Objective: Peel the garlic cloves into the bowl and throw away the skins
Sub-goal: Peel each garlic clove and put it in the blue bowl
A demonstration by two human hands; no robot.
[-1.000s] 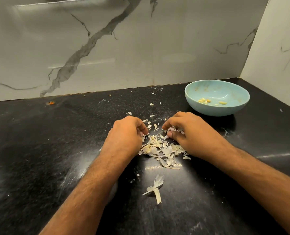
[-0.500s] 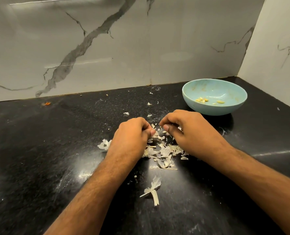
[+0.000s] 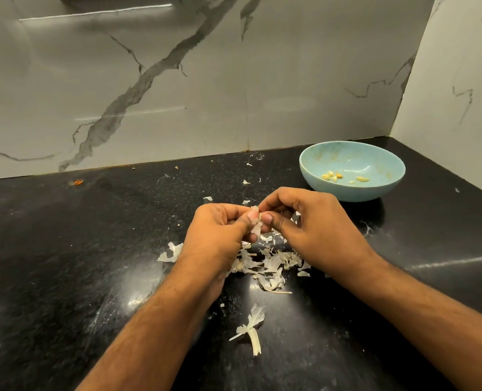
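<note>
So I've got a garlic clove pinched between both thumbs and fingertips, held up just above the skins scattered on the table. My left hand grips it from the left, my right hand from the right, thumbs nearly touching. Can't really tell which way the clove's long side runs, it's mostly hidden. The bowl sits far right, with a few peeled cloves in it, so my right hand is clearly nearer and I'd guess that's the one to drop it in.
</note>
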